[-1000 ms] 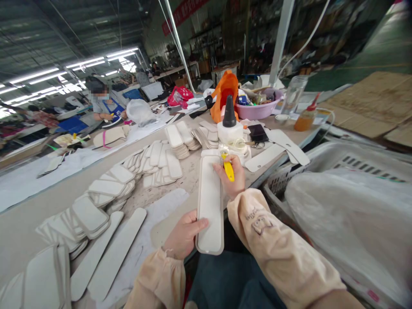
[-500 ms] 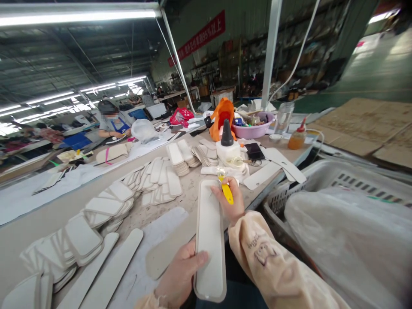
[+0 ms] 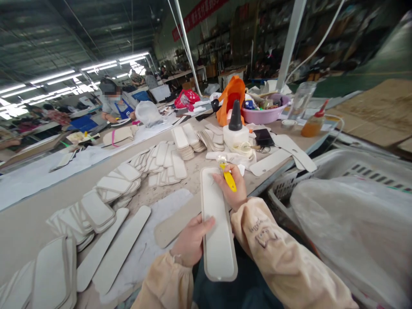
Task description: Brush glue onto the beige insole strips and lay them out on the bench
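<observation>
A long pale panel with rounded corners and a beige border (image 3: 219, 240) is held over the table's near edge, tilted toward me. My left hand (image 3: 190, 240) grips its left side, thumb flat on the face and fingers underneath. At the far right corner, my right hand (image 3: 233, 189) is closed around a small tool with a yellow handle (image 3: 229, 181), whose head carries a whitish lump. The right thumb also rests on the panel's upper end. Just beyond the hand stands a white squeeze bottle with a black cone nozzle (image 3: 236, 135).
Stacks of pale pieces (image 3: 106, 189) run along the table's left. Two long strips (image 3: 124, 244) lie near white paper. A purple basin (image 3: 265, 115), a glass jar (image 3: 302, 101) and an orange-filled bottle (image 3: 313, 125) stand behind. A grey crate (image 3: 341, 161) with plastic sheeting is at right. A co-worker (image 3: 116, 101) sits far left.
My view has tipped down and turned left, so the scene sits further right and higher. Both hands keep the same hold on the panel and the yellow-handled tool.
</observation>
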Action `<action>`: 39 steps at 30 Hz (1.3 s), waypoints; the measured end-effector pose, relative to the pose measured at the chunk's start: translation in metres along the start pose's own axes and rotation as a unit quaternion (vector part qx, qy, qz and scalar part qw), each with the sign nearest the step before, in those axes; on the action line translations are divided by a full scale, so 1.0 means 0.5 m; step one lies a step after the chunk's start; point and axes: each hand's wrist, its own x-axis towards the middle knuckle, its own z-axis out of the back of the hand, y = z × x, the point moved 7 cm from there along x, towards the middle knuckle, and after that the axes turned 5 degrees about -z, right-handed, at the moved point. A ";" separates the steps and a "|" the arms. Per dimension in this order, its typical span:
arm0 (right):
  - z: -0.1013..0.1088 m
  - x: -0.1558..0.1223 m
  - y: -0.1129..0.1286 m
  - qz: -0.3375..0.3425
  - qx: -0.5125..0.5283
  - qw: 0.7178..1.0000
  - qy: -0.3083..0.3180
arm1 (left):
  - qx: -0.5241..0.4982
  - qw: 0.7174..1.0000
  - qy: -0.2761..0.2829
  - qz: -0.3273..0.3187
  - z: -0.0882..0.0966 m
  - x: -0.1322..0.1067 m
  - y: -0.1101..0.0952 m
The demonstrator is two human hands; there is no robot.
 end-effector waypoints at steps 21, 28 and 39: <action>-0.062 -0.154 0.081 0.082 0.034 0.976 0.198 | -0.178 0.849 -0.305 -0.394 0.223 -0.102 -0.283; -0.122 -0.202 0.104 0.144 -0.052 0.923 0.353 | -0.188 0.834 -0.323 -0.406 0.216 -0.116 -0.281; -0.123 -0.191 0.104 0.182 -0.158 0.910 0.339 | -0.164 0.843 -0.316 -0.402 0.208 -0.111 -0.272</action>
